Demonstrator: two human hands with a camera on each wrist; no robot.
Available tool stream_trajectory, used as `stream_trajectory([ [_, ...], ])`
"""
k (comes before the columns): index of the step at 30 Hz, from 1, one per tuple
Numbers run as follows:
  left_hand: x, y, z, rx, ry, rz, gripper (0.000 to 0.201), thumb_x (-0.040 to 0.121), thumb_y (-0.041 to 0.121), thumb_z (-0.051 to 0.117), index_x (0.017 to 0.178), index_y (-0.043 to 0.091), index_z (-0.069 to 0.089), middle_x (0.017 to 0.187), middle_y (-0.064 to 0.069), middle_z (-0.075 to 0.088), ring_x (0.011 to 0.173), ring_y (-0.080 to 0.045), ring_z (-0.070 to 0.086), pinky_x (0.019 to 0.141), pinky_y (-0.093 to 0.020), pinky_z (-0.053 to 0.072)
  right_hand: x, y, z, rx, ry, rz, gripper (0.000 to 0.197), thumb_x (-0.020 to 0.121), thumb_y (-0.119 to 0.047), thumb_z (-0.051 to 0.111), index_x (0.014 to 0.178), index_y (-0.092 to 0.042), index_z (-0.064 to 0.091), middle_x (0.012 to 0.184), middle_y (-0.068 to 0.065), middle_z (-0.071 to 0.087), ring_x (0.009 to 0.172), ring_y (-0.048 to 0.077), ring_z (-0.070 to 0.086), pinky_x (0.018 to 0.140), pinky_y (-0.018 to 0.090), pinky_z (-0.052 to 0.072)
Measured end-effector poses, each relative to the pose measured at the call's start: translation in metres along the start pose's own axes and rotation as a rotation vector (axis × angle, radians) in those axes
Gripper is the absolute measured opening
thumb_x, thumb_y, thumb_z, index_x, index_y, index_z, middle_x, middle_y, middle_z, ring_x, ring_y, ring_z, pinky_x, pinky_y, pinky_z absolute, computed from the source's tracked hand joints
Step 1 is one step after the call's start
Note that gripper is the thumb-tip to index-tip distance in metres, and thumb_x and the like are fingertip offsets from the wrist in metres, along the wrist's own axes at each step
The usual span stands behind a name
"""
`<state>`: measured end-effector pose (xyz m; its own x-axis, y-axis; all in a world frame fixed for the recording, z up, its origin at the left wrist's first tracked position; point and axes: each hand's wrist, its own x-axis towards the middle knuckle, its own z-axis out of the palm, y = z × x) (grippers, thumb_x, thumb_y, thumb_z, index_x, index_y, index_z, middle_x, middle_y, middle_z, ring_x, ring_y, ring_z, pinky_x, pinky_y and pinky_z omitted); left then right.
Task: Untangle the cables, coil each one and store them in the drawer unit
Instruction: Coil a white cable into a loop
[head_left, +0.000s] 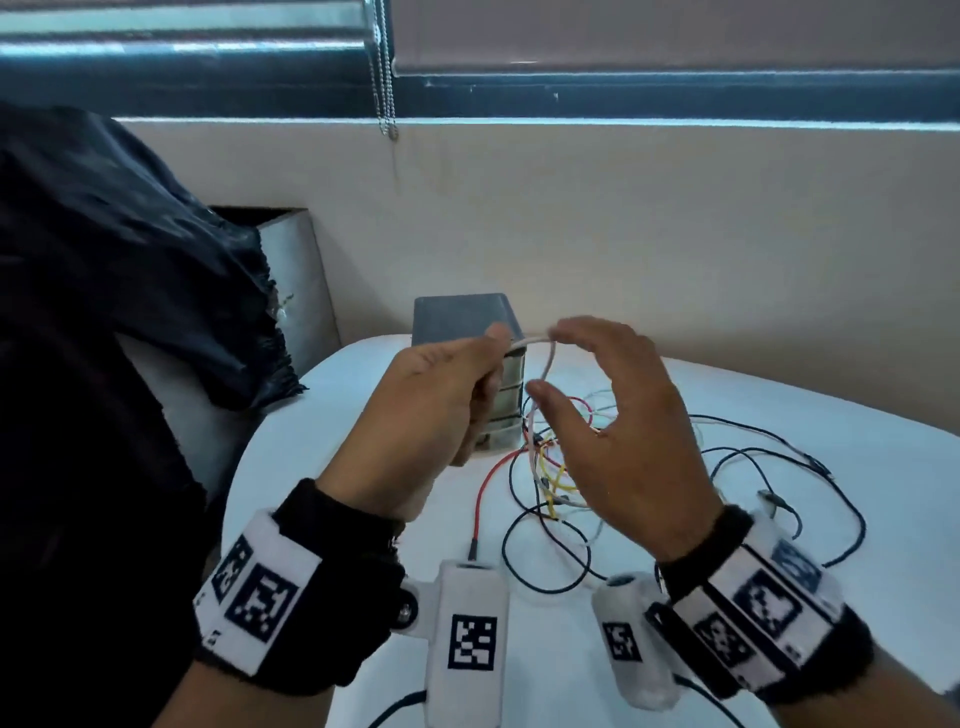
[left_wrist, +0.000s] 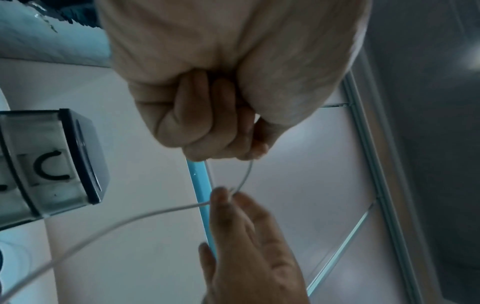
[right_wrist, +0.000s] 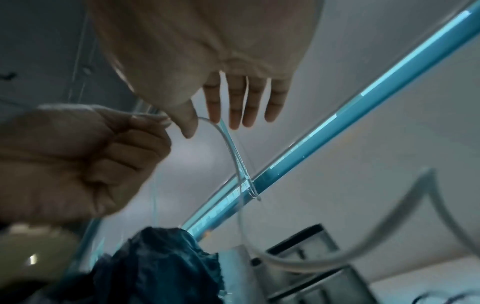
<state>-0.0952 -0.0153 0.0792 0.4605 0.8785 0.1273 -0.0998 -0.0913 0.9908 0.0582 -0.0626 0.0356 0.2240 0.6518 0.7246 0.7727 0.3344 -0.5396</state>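
My left hand (head_left: 441, 395), centre-left in the head view, is curled into a fist and clamped on one end of the white cable (head_left: 537, 364). The cable arcs rightward out of that fist to my right hand (head_left: 618, 415), whose fingers are spread and relaxed; the cable bends over the tip of my forefinger (head_left: 563, 330) and drops from there. In the left wrist view it looks nipped between two of my fingertips, in the right wrist view it only lies against them, so I call that a light touch, not a grip.

I judge I'm drawing this one cable free to start its coil. To do it well I want the left fist as a fixed anchor and the right hand guiding even loops, letting the cable slide, not yanking, because its lower run falls straight into the tangle of cables (head_left: 561, 467) in the middle of the frame, where red, yellow, black and white strands cross. A hard pull would likely tighten that knot.

Behind my left hand, centre frame, stands the drawer unit (head_left: 462, 317), grey, its clear drawers stacked; it is partly hidden by my fist, and I can't tell whether any drawer is open.

To the right, black cables (head_left: 753, 452) sprawl in wide loops over the white worktop (head_left: 779, 519). Dark cloth (head_left: 104, 260) fills the left of the frame.
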Motion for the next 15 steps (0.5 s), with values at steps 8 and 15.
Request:
stream_trajectory([
  [8,-0.003,-0.049,-0.018,-0.656,0.001,-0.095,0.033,0.098,0.030,0.044,0.074,0.012,0.058,0.059,0.002,0.036,0.046,-0.008,0.035,0.043,-0.018,0.032,-0.022,0.003,0.048,0.727,-0.194,0.507,0.024,0.099,-0.016,0.054,0.096,-0.027,0.075,0.053,0.005,0.043,0.036,0.009,0.035,0.040,0.024,0.037],
  [15,0.020,-0.126,-0.025,-0.662,0.244,0.029,0.033,0.099,0.027,0.039,0.098,0.005,0.063,0.113,-0.011,0.073,0.118,-0.022,0.064,0.104,-0.036,0.046,-0.066,0.037,0.067,-0.093,-0.830,0.184,0.033,0.105,-0.036,0.035,0.081,-0.024,0.053,0.067,-0.008,0.051,0.069,0.010,0.053,0.072,0.035,0.046],
])
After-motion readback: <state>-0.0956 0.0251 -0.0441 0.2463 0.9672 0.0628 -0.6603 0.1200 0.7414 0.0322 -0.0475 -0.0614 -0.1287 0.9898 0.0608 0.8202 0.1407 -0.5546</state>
